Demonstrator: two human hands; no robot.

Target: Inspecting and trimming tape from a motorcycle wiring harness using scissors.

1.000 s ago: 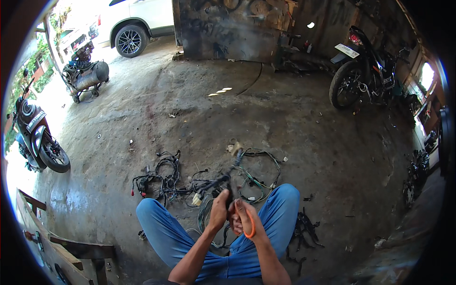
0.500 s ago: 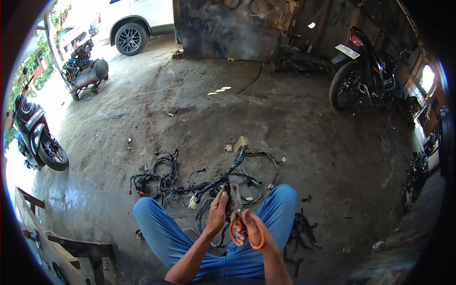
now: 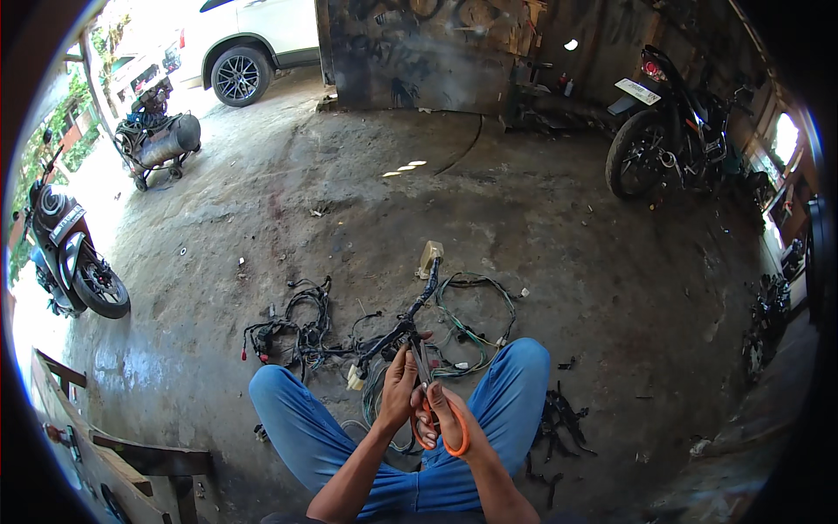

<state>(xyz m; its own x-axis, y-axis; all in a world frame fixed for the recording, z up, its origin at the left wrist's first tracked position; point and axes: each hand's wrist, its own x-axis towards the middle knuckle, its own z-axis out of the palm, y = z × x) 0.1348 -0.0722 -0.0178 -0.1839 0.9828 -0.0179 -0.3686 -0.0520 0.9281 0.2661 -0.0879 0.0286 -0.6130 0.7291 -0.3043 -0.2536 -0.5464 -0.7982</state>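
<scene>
Between my knees, my left hand [image 3: 400, 384] is closed around a taped part of a black wiring harness [image 3: 403, 330]. My right hand [image 3: 449, 415] grips a pair of scissors [image 3: 460, 430] by its orange handles. The blades point away from me and lie against the harness beside my left fingers; whether they are parted is hard to make out. A cream connector block [image 3: 430, 256] caps the far end of the harness. Black looped wires [image 3: 307, 327] spread to the left, green-grey wires [image 3: 476, 284] curve to the right, and a pale connector [image 3: 355, 377] hangs near my left hand.
Black scraps [image 3: 563, 424] lie on the concrete floor right of my knee. A wooden bench [image 3: 148, 456] is at lower left. Motorcycles stand at left [image 3: 83, 262] and right [image 3: 650, 148]. An air compressor [image 3: 166, 140] and a white car [image 3: 262, 39] are farther back.
The scissors have moved left and in against the harness beside my left hand. The harness's far end with the cream block has shifted slightly left and away from me.
</scene>
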